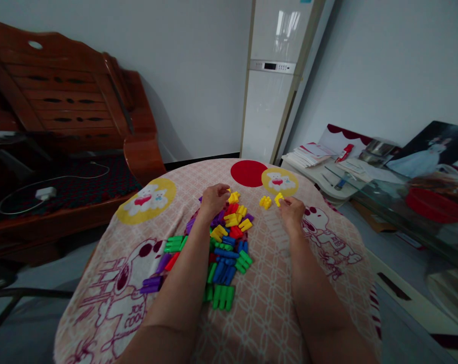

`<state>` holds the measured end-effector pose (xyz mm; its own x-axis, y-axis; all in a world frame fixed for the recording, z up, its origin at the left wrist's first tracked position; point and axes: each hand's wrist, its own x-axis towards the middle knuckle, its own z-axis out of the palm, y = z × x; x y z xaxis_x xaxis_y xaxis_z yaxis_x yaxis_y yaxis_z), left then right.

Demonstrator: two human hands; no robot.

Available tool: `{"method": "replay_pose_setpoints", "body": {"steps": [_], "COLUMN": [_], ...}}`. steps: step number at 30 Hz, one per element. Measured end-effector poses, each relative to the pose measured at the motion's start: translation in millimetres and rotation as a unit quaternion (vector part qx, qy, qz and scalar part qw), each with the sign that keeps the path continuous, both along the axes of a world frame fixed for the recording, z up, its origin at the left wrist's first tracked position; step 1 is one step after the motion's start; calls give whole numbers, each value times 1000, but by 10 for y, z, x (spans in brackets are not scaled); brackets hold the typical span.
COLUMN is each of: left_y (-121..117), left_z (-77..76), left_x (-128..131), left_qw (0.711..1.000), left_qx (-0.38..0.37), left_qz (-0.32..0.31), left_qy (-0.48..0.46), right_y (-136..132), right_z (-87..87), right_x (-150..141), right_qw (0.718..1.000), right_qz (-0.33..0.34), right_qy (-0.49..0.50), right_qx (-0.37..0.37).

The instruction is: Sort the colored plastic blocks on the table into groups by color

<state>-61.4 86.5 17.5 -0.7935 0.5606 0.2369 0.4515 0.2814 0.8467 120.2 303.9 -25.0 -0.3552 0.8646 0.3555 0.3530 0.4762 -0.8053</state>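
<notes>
Left hand (212, 198) is curled over the far end of the block pile (217, 253), fingertips pinching a small yellow block (229, 191); more yellow ones lie just beside it on its right. Right hand (292, 210) grips another yellow piece (278, 199) at its fingertips, with a yellow cluster (265, 202) resting just to its left on the patterned surface (266, 303)

A round worktop (274, 313) carries a pink checked cloth (137, 237) printed with cartoon dogs. A heap of coloured plastic blocks (223, 247) lies at the cloth's middle; just right of the heap's far end sits a small yellow block cluster (265, 202).
</notes>
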Motion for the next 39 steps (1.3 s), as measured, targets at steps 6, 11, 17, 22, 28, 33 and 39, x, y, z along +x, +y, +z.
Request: {"method": "replay_pose_setpoints", "body": {"steps": [6,11,17,22,28,33,39], "left_y": [-26,-58,-81,-85,37,79,28], "left_z": [-17,-18,-41,-83,-177,-180,-83], "left_x": [-34,-54,-110,-98,15,77,93], "left_qw": [1000,1000,999,991,963,938,964], "left_qx": [0,7,-31,-105,-165,-249,-192], "left_qz": [16,25,36,58,-91,-126,-13], "left_qy": [-12,-15,-1,62,193,206,186], "right_y": [-69,-90,-112,-58,33,36,-27], "right_z": [10,26,45,0,-85,-86,54], "right_x": [-17,-15,-24,-10,2,-4,31], "right_qw": [999,997,994,993,999,999,999], "right_qz": [17,44,56,76,3,-15,-28], "right_qy": [-33,-53,-89,-95,-36,-4,27], "right_qx": [21,29,25,-8,-35,-31,-8]}}
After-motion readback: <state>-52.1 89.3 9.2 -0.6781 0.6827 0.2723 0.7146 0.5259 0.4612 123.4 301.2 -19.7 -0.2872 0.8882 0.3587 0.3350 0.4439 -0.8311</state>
